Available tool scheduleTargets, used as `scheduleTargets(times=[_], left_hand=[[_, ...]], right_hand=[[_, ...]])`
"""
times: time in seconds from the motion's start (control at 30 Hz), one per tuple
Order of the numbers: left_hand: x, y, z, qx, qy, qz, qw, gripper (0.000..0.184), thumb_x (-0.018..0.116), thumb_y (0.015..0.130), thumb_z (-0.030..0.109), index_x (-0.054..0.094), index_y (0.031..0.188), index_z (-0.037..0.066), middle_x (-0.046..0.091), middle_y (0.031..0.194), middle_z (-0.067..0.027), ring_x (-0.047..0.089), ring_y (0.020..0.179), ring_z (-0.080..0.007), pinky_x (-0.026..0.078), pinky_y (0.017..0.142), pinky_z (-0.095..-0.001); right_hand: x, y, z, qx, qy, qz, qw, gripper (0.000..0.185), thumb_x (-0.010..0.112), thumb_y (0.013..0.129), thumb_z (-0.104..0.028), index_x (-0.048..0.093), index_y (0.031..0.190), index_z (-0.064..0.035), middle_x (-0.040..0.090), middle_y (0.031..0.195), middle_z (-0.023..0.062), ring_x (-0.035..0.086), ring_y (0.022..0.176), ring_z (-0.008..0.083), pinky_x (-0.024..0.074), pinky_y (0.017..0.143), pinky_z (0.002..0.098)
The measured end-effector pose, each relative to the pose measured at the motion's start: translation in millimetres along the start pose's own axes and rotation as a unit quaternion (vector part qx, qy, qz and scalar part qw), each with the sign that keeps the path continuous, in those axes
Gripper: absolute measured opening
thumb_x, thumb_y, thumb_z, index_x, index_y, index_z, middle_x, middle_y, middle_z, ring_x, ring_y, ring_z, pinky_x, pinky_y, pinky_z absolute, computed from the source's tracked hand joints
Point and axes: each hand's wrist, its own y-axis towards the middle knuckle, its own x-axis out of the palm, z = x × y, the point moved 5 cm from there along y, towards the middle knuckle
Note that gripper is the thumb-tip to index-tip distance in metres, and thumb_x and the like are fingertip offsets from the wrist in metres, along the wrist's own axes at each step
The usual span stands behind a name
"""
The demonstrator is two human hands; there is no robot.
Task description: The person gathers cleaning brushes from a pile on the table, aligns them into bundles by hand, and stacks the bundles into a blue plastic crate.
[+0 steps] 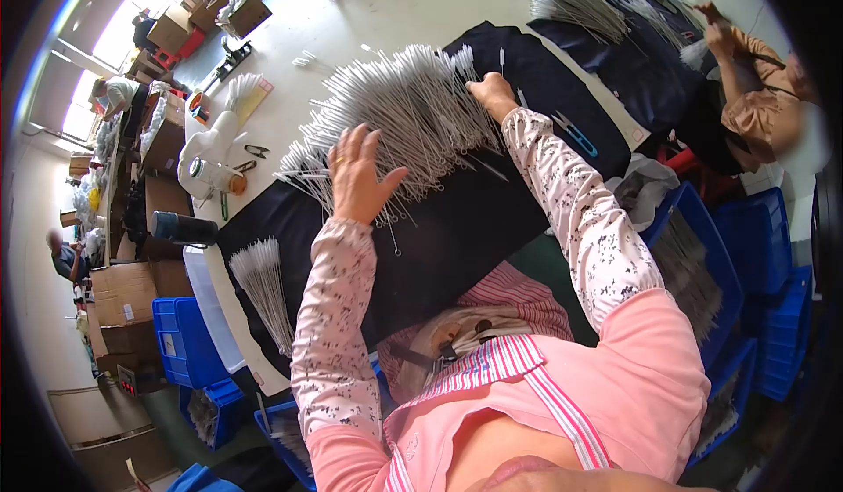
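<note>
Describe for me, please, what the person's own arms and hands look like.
The left hand and right hand wear no gloves. The left sleeve and right sleeve are loose and pale with a small dark floral print, gathered at the wrists. Above them shows a plain pink top.

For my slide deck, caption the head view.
Left hand spread, right hand curled, at a heap of thin brushes on dark cloth.

Both hands (pixel 356 180) (pixel 493 97) at piled brushes (pixel 404 114)
</note>
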Motion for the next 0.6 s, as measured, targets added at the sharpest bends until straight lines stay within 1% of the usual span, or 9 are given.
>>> scheduleTargets(times=[0.07,0.17,0.2,0.3,0.33,0.43,0.47,0.57,0.6], left_hand=[[22.3,26.3,13.0,0.055,0.012,-0.028,0.998,0.069,0.068,0.078,0.048,0.05,0.13,0.007,0.041,0.142,-0.0122,0.027,0.138,-0.0316,0.017,0.113,-0.0467],[53.4,52.4,21.4,0.097,0.022,-0.06,0.993,0.069,0.062,0.081,0.053,0.048,0.133,0.01,0.038,0.145,-0.0085,0.024,0.14,-0.0306,0.013,0.115,-0.0487],[62.8,58.0,22.2,0.086,0.04,-0.099,0.991,0.071,0.057,0.084,0.056,0.044,0.136,0.009,0.036,0.146,-0.008,0.023,0.14,-0.0292,0.011,0.115,-0.0492],[92.3,55.6,13.7,0.067,0.07,-0.094,0.991,0.073,0.052,0.086,0.059,0.042,0.138,0.008,0.033,0.148,-0.0077,0.019,0.141,-0.0286,0.009,0.115,-0.05],[94.8,51.8,14.6,0.053,0.056,-0.083,0.994,0.078,0.053,0.085,0.058,0.038,0.138,0.004,0.032,0.148,-0.0088,0.016,0.142,-0.0286,0.006,0.115,-0.0509],[100.9,50.0,12.6,0.043,0.053,-0.05,0.996,0.081,0.052,0.084,0.061,0.036,0.138,0.003,0.031,0.147,-0.0101,0.015,0.141,-0.0298,0.006,0.115,-0.0526],[101.9,50.1,11.2,0.05,0.046,-0.044,0.997,0.082,0.052,0.084,0.062,0.035,0.138,0.002,0.032,0.146,-0.011,0.015,0.141,-0.0297,0.006,0.115,-0.0531],[101.9,49.3,12.2,0.05,0.041,-0.026,0.998,0.079,0.053,0.084,0.06,0.035,0.135,0.003,0.033,0.145,-0.0114,0.015,0.141,-0.0307,0.007,0.114,-0.0539],[102.8,48.9,11.2,0.044,0.045,-0.038,0.997,0.079,0.051,0.085,0.06,0.035,0.136,0.003,0.031,0.146,-0.0111,0.015,0.141,-0.0302,0.006,0.114,-0.0533]], right_hand=[[-1.1,-3.3,-7.8,0.027,0.029,-0.039,0.998,0.061,0.068,0.076,-0.05,0.066,0.101,0.0054,0.064,0.107,0.0254,0.063,0.102,0.0355,0.049,0.088,0.0389],[34.5,15.7,-4.8,0.015,0.195,-0.165,0.967,0.078,0.068,0.073,-0.062,0.065,0.102,0.0099,0.065,0.106,0.0262,0.064,0.101,0.0344,0.0488,0.087,0.038],[41.2,22.7,-6.7,-0.023,0.156,-0.159,0.974,0.089,0.068,0.067,-0.069,0.064,0.102,0.0123,0.064,0.107,0.0266,0.064,0.102,0.0337,0.0486,0.088,0.0375],[21.2,-6.6,-36.0,-0.069,0.012,-0.132,0.989,0.091,0.07,0.063,-0.071,0.064,0.102,0.011,0.064,0.109,0.0258,0.063,0.104,0.0337,0.0483,0.088,0.0376],[20.7,-11.7,-40.3,-0.072,0.007,-0.151,0.986,0.099,0.072,0.059,-0.073,0.059,0.111,0.0109,0.063,0.111,0.0255,0.061,0.106,0.0343,0.0476,0.09,0.0378],[27.4,-19.2,-50.5,-0.199,-0.012,-0.113,0.973,0.105,0.074,0.056,-0.071,0.052,0.119,0.01,0.062,0.112,0.0248,0.061,0.107,0.0343,0.0469,0.092,0.0374],[28.5,-23.3,-51.8,-0.206,-0.033,-0.128,0.97,0.104,0.078,0.055,-0.066,0.048,0.122,0.007,0.062,0.113,0.024,0.061,0.107,0.0337,0.0467,0.092,0.0367],[24.2,-43.8,-55.6,-0.18,-0.081,-0.042,0.979,0.096,0.081,0.053,-0.061,0.051,0.118,0.0044,0.063,0.111,0.0232,0.062,0.105,0.0337,0.0475,0.091,0.0367],[22.8,-46.2,-53.9,-0.168,-0.072,-0.022,0.983,0.092,0.083,0.053,-0.055,0.051,0.116,0.0041,0.064,0.108,0.0226,0.063,0.102,0.0335,0.0486,0.09,0.0367]])
